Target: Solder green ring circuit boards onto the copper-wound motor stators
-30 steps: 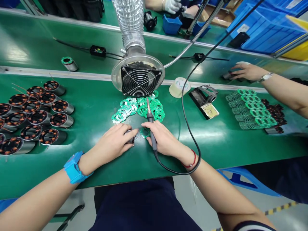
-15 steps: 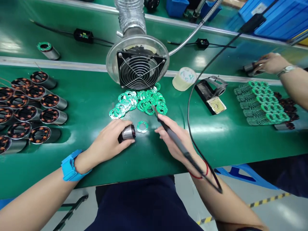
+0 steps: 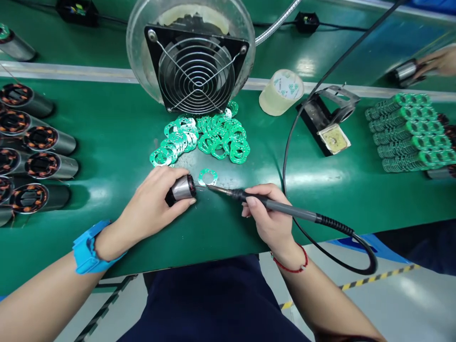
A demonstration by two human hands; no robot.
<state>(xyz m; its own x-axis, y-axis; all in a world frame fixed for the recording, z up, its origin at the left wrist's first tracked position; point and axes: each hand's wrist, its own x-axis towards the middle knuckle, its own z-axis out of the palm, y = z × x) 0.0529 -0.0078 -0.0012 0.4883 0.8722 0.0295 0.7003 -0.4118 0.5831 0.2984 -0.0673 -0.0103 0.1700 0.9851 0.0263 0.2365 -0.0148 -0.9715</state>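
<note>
My left hand (image 3: 153, 202) is closed around a metal motor stator (image 3: 182, 188) lying on its side on the green bench, its wound end facing right. Just beyond that end lies a single ring-shaped green circuit board (image 3: 213, 177). In my right hand (image 3: 272, 213) is a soldering iron (image 3: 292, 209), held like a pen. Its tip points left, close to the near edge of the single board and to a thin wire from the stator; whether it touches them I cannot tell. Behind, several more ring boards (image 3: 239, 151) lie in a loose pile.
Several wound stators (image 3: 41, 166) stand at the left. A guarded fan (image 3: 197, 71) hangs over the board pile. A tape roll (image 3: 281, 92) and an iron stand (image 3: 322, 126) sit at the right, near stacked ring boards (image 3: 413, 133). A co-worker's hand (image 3: 440, 61) holds another stator.
The soldering iron has swung from pointing up at the board pile to lying nearly level, its tip near the single board. My left hand still holds the stator. The view has moved closer.
</note>
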